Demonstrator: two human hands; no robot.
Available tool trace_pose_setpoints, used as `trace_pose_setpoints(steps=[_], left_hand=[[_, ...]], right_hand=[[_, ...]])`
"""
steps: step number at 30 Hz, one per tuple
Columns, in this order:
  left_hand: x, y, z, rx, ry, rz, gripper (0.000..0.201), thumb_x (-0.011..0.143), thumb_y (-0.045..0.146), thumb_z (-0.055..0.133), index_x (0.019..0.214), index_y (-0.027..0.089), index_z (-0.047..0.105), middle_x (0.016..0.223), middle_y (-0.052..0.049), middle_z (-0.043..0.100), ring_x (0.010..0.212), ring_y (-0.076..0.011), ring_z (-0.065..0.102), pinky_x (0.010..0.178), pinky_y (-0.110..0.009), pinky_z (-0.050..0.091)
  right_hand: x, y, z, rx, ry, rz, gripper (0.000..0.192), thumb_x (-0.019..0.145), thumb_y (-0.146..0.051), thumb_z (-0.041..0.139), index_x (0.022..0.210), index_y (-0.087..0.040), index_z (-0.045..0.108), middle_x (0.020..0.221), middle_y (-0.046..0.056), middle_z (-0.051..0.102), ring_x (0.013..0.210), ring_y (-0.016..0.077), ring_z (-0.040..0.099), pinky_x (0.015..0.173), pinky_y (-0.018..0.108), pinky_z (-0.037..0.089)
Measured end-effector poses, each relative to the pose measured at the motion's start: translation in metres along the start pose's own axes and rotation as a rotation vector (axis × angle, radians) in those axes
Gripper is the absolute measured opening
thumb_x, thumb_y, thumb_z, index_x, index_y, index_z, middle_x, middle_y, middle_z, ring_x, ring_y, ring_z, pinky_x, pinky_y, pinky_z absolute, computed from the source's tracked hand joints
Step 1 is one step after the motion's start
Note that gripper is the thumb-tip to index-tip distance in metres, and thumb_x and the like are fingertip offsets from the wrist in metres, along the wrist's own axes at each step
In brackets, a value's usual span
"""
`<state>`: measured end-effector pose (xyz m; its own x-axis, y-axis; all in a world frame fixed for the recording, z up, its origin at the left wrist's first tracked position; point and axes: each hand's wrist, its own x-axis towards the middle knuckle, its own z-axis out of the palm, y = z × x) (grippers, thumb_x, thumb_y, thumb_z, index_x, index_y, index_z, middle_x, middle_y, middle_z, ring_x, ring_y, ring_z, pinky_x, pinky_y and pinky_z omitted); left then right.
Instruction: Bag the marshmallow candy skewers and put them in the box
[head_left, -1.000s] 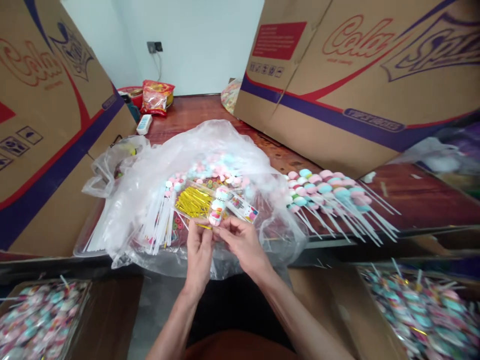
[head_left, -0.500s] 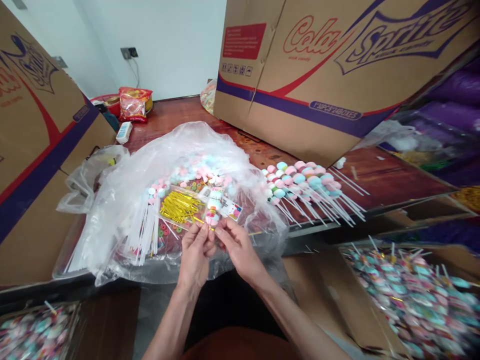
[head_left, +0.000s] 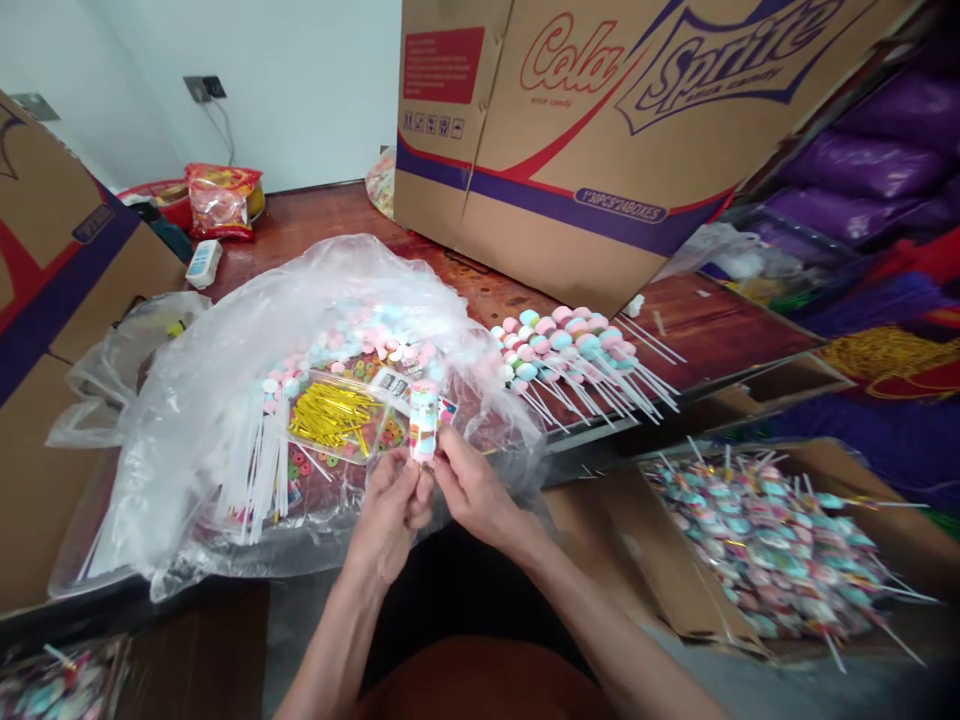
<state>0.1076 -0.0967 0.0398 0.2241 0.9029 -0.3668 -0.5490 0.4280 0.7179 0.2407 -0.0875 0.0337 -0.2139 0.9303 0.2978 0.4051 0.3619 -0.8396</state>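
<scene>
White walls close off the far side of the room, with a wall socket [head_left: 204, 88] at about eleven o'clock above a dark red-brown wooden table [head_left: 315, 215]. Big printed cardboard cartons crowd in: one large carton [head_left: 600, 130] leans over the table from one o'clock, another carton [head_left: 52, 300] stands at nine o'clock. At the table's far end sit a red snack bag [head_left: 221, 198] and a small white remote [head_left: 202, 263].

Most of the tabletop lies under a wide clear plastic sheet [head_left: 225, 340], crumpled and hazy, which covers loose pink and blue sweets, a bundle of white sticks [head_left: 262, 470] and a packet of gold twist ties [head_left: 330, 415]. At two o'clock a row of finished marshmallow skewers [head_left: 570, 345] fans out on the bare wood, sticks pointing right. Below the table edge at four o'clock an open box of wrapped candy sticks [head_left: 757, 550] stands on the floor; purple sacks [head_left: 862, 160] pile up behind it.

At the near table edge, dead centre, the left hand [head_left: 390, 510] and right hand [head_left: 469, 490] meet, fingers curled and pinched together around the base of a wrapped marshmallow stick [head_left: 424, 420], which stands nearly upright above the fingertips. Both hands grip it; what lies between the fingertips is too small to make out.
</scene>
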Motion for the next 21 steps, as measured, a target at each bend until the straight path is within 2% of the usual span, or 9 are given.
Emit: trace_pose_setpoints(steps=[3, 6, 8, 11, 13, 15, 17, 18, 21], left_hand=[[0.003, -0.015, -0.001, 0.198, 0.119, 0.259, 0.026, 0.081, 0.040, 0.076, 0.091, 0.020, 0.064, 0.064, 0.004, 0.057, 0.053, -0.0074, 0.045, 0.049, -0.016, 0.036], [0.003, -0.023, -0.002, 0.319, 0.151, 0.351, 0.025, 0.077, 0.033, 0.079, 0.096, 0.019, 0.072, 0.089, -0.004, 0.070, 0.080, -0.0152, 0.062, 0.072, -0.023, 0.048], [0.004, -0.023, -0.002, 0.304, 0.146, 0.328, 0.028, 0.074, 0.032, 0.082, 0.096, 0.018, 0.074, 0.089, -0.005, 0.070, 0.079, -0.0148, 0.062, 0.072, -0.023, 0.048], [0.008, -0.019, 0.001, 0.105, 0.111, 0.123, 0.029, 0.069, 0.033, 0.086, 0.085, 0.014, 0.071, 0.062, 0.004, 0.055, 0.052, -0.0053, 0.043, 0.050, -0.017, 0.036], [0.012, -0.015, 0.003, -0.035, 0.093, -0.034, 0.034, 0.062, 0.030, 0.091, 0.080, 0.012, 0.068, 0.059, 0.006, 0.048, 0.047, -0.0015, 0.032, 0.043, -0.013, 0.026], [0.016, -0.012, 0.005, -0.119, 0.095, -0.131, 0.039, 0.057, 0.024, 0.094, 0.080, 0.010, 0.066, 0.063, 0.006, 0.048, 0.048, -0.0005, 0.033, 0.041, -0.011, 0.024], [0.017, -0.009, 0.008, -0.166, 0.110, -0.181, 0.039, 0.056, 0.018, 0.093, 0.080, 0.010, 0.065, 0.064, 0.006, 0.047, 0.049, -0.0006, 0.036, 0.039, -0.010, 0.024], [0.016, -0.009, 0.009, -0.181, 0.116, -0.204, 0.036, 0.057, 0.016, 0.092, 0.079, 0.010, 0.064, 0.064, 0.006, 0.047, 0.049, -0.0008, 0.037, 0.038, -0.009, 0.025], [0.013, -0.009, 0.010, -0.210, 0.110, -0.290, 0.025, 0.064, 0.009, 0.085, 0.075, 0.011, 0.062, 0.061, 0.005, 0.048, 0.047, -0.0020, 0.040, 0.037, -0.009, 0.031]], right_hand=[[-0.007, 0.005, 0.005, -0.146, 0.091, 0.052, 0.011, 0.094, -0.021, 0.039, 0.084, -0.022, 0.043, 0.075, 0.002, 0.051, 0.067, 0.0174, 0.048, 0.063, 0.029, 0.038], [-0.010, 0.006, 0.004, -0.015, 0.111, 0.205, 0.008, 0.092, -0.025, 0.044, 0.085, -0.023, 0.045, 0.074, 0.001, 0.054, 0.066, 0.0171, 0.051, 0.062, 0.028, 0.039], [-0.010, 0.007, 0.001, 0.217, 0.065, 0.324, 0.012, 0.093, -0.029, 0.046, 0.083, -0.023, 0.045, 0.068, -0.002, 0.053, 0.058, 0.0145, 0.048, 0.055, 0.025, 0.039], [-0.012, 0.008, -0.002, 0.459, -0.017, 0.444, 0.021, 0.097, -0.037, 0.044, 0.079, -0.024, 0.044, 0.055, -0.007, 0.047, 0.041, 0.0103, 0.037, 0.042, 0.022, 0.031], [-0.016, 0.008, -0.003, 0.368, 0.049, 0.362, 0.021, 0.098, -0.036, 0.045, 0.081, -0.023, 0.050, 0.060, -0.004, 0.055, 0.045, 0.0111, 0.046, 0.047, 0.024, 0.039], [-0.021, 0.009, -0.004, 0.174, 0.173, 0.159, 0.020, 0.099, -0.029, 0.044, 0.090, -0.022, 0.061, 0.082, 0.004, 0.068, 0.069, 0.0157, 0.063, 0.066, 0.028, 0.051], [-0.025, 0.010, -0.006, 0.003, 0.238, -0.037, 0.029, 0.101, -0.024, 0.039, 0.102, -0.022, 0.068, 0.102, 0.009, 0.071, 0.095, 0.0196, 0.067, 0.084, 0.033, 0.053], [-0.027, 0.010, -0.008, -0.067, 0.245, -0.108, 0.033, 0.101, -0.022, 0.037, 0.106, -0.023, 0.069, 0.106, 0.010, 0.071, 0.101, 0.0199, 0.066, 0.088, 0.033, 0.053], [-0.029, 0.012, -0.014, -0.283, 0.233, -0.232, 0.032, 0.102, -0.022, 0.039, 0.105, -0.022, 0.071, 0.102, 0.010, 0.073, 0.098, 0.0184, 0.068, 0.088, 0.031, 0.053]])
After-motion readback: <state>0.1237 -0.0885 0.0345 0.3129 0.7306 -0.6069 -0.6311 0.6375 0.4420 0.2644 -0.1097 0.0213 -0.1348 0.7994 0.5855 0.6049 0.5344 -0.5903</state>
